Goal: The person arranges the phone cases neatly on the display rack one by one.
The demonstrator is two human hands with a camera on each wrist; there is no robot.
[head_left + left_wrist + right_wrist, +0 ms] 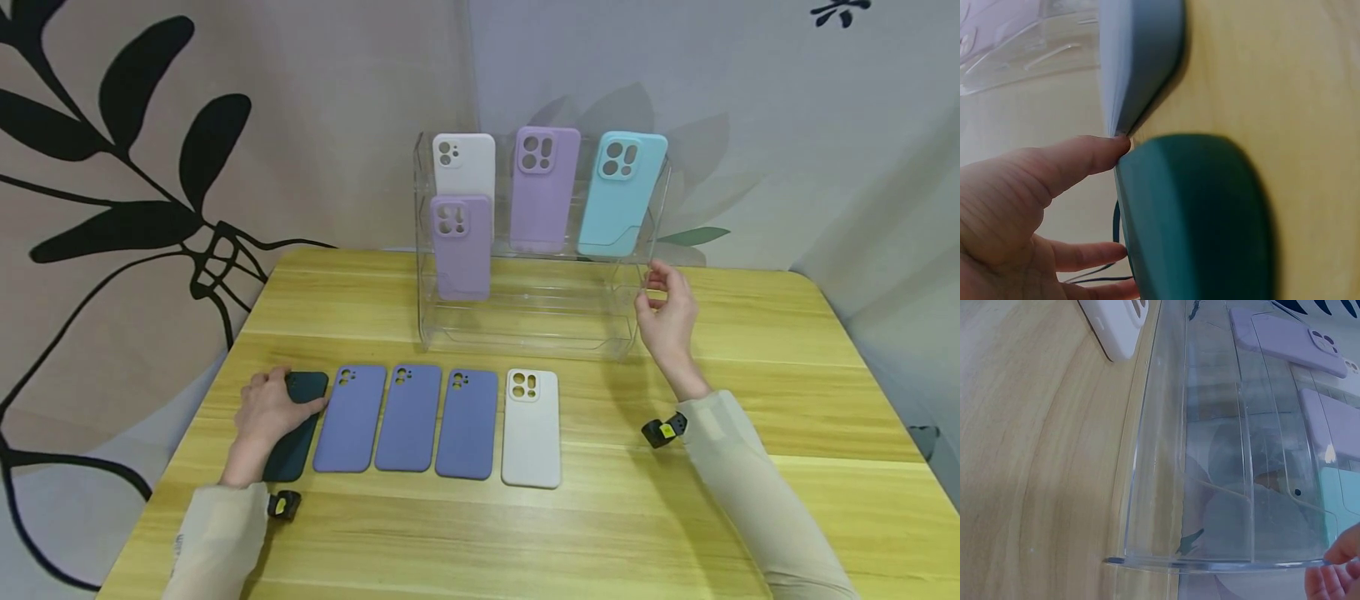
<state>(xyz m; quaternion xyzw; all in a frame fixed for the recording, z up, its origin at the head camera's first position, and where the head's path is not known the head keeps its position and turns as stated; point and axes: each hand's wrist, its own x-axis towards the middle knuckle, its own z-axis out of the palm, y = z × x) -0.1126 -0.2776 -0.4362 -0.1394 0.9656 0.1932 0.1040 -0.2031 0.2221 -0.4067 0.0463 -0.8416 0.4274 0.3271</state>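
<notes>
My left hand (270,408) is over a dark green phone case (298,458) lying on the table, with the thumb at its right edge and fingers at its far left side. In the left wrist view the thumb (1094,156) meets the green case's (1210,212) edge, close beside a blue-purple case (1154,50). My right hand (670,321) pinches the right side edge of a clear tiered display stand (525,337). The right wrist view shows the thumb and fingers (1341,553) at that edge (1260,565). The stand holds a white case (465,171), two purple cases (545,196) and a light blue case (624,200).
Three blue-purple cases (407,425) and a white case (531,437) lie in a row to the right of the green one. The stand is at the back of the wooden table (465,542), near the wall (337,125) with printed black leaves.
</notes>
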